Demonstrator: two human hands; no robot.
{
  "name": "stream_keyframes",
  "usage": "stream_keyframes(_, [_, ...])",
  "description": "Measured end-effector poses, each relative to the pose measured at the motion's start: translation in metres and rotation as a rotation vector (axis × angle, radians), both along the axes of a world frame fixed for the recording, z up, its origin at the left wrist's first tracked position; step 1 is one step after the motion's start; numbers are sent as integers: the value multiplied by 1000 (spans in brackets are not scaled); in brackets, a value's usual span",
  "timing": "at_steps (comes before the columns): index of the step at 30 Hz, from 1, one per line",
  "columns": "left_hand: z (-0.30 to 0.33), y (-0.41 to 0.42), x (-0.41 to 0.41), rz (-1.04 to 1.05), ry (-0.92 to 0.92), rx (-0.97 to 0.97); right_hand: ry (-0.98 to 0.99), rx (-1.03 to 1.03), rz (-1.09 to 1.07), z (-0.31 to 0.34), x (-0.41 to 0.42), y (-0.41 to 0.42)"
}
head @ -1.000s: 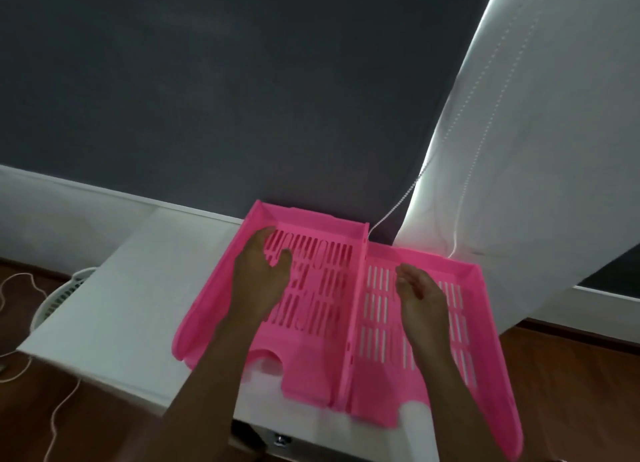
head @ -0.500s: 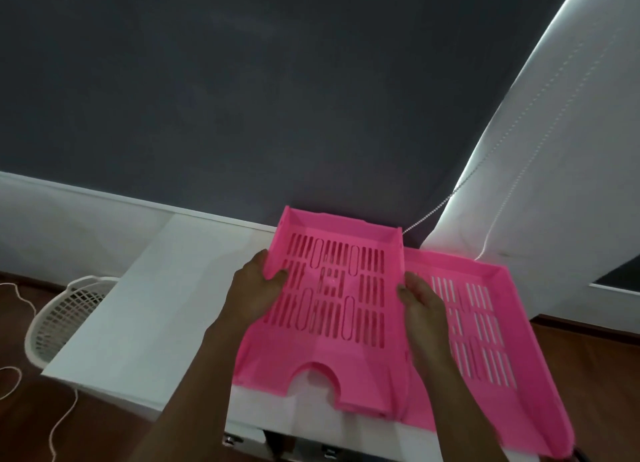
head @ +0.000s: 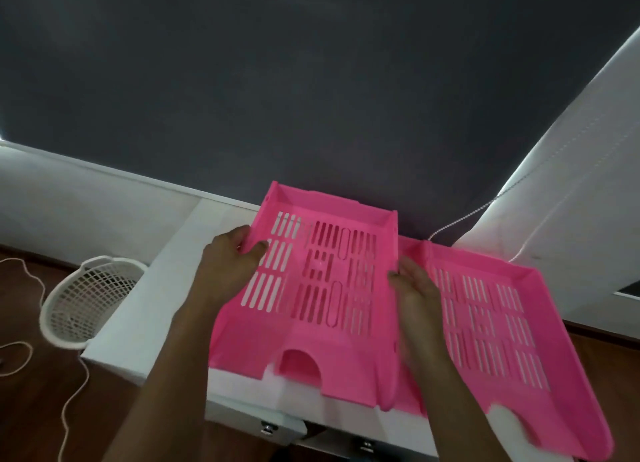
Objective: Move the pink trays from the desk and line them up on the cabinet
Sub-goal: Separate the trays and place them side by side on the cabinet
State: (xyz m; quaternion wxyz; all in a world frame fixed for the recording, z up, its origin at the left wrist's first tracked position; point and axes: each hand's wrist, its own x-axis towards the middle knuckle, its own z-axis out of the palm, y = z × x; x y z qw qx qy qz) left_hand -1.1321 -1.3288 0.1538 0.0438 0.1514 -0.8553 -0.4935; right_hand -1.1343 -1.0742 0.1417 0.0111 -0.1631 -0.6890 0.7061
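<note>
We grip the left tray by both sides — left hand, right hand. Risk: its edge rides over the right tray — or overhangs the cabinet.

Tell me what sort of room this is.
Probably a home office or bedroom: a white cabinet against a dark roller blind with a bead cord, pink paper trays, a mesh wastebasket on the wooden floor.

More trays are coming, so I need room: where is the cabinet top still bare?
The cabinet top is bare left of the left tray, out to the end above the basket. A thin strip shows along the front edge. The right side is crowded: the right tray sits against the left tray.
</note>
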Motion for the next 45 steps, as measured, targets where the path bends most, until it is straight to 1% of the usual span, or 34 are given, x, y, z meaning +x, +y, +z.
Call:
stream_keyframes(4, [3, -52, 12, 125, -1, -57, 35, 51, 121, -9, 0, -55])
stream_keyframes(8, [3, -94, 22, 252, -30, -77, 5, 55, 262, -17, 2, -98])
stream_keyframes(11, [-1, -110, 28, 323, -37, -100, -18, 57, 336, -22, 2, -120])
stream_keyframes(14, [-8, -116, 29, 349, -65, -132, -22, 105, 385, -26, 1, -134])
stream_keyframes(17, [-18, -122, 28, 377, -83, -149, -29, 184, 449, -27, 0, -144])
stream_keyframes(20, [-27, -125, 24, 401, -104, -171, -80, 254, 509, -28, 0, -149])
stream_keyframes(26, [-51, -118, 12, 363, -156, -194, -165, 265, 542, -30, 5, -146])
stream_keyframes(33, [-70, -112, -9, 325, -185, -232, -205, 255, 534, -26, 1, -137])
stream_keyframes(38, [-77, -99, -17, 254, -191, -329, -206, 237, 536, -23, 1, -132])
stream_keyframes(40, [-74, -85, -17, 228, -167, -303, -150, 224, 533, -24, -1, -126])
stream_keyframes(42, [-70, -64, -16, 181, -135, -224, -94, 204, 518, -24, -6, -114])
stream_keyframes(45, [-65, -18, -12, 35, -132, -133, -31, 239, 409, -28, -20, -77])
